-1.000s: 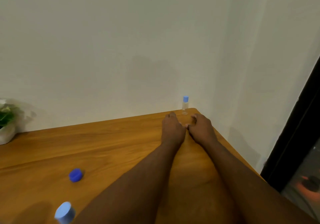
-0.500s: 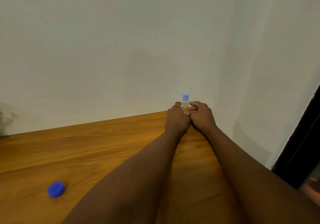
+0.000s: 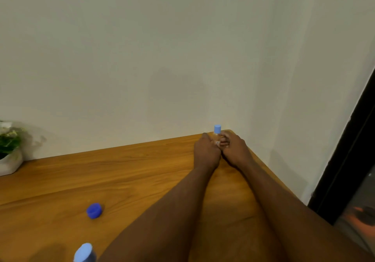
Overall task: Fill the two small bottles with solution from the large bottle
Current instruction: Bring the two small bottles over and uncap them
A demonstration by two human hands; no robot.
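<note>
head view, looking down along a wooden tabletop set against a pale wall. at about 1 o'clock, in the far right corner, a small bottle stands upright, its pale blue cap on. the left hand and right hand meet there, fingers curled round the bottle's body. the step looks like collecting this bottle for filling. next it would need bringing nearer and uncapping. a loose dark blue cap lies at 8 o'clock. another capped bottle shows at 7 o'clock, cut by the frame edge, and a potted plant sits at 9 o'clock.
</note>
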